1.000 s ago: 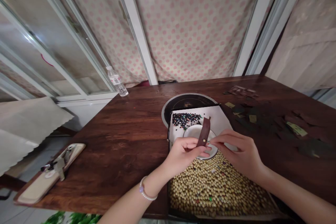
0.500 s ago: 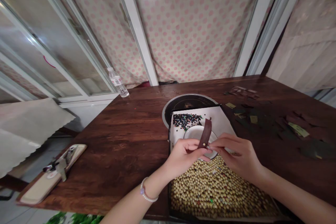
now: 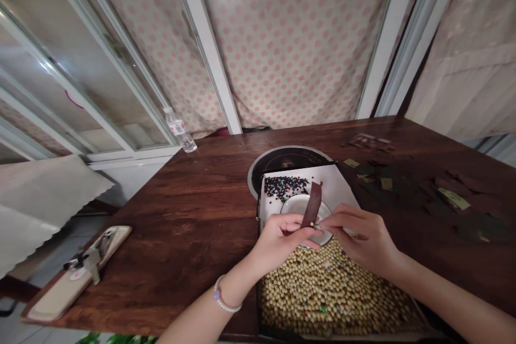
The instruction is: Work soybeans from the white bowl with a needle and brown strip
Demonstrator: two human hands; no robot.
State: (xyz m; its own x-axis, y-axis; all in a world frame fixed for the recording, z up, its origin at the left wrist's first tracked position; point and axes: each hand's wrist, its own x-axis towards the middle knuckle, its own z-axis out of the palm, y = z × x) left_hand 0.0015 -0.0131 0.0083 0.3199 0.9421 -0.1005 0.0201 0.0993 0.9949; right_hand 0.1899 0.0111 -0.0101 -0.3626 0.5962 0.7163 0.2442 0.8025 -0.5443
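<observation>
Between the fingers of my left hand (image 3: 288, 234) stands a dark brown leather strip (image 3: 312, 204), its upper end free. A small gold-coloured bead or stud (image 3: 312, 224) shows at its lower end. My right hand (image 3: 360, 231) is closed in a pinch beside that end; what the fingertips hold is too small to make out. Below both hands lies a tray of pale round beads (image 3: 322, 293) with a few coloured ones among them. A white dish (image 3: 296, 203) with a dark rim sits partly hidden behind the hands. Small dark beads (image 3: 284, 187) are spread at the tray's far left.
A round black plate (image 3: 288, 158) is set behind the tray. Brown and green scraps (image 3: 455, 196) lie at the right. A plastic bottle (image 3: 180, 130) stands at the far left edge, and a wooden board (image 3: 76, 277) with metal tools rests at the near left.
The leather strip leans slightly differently and both hands have shifted very little. The whole view has moved slightly.
</observation>
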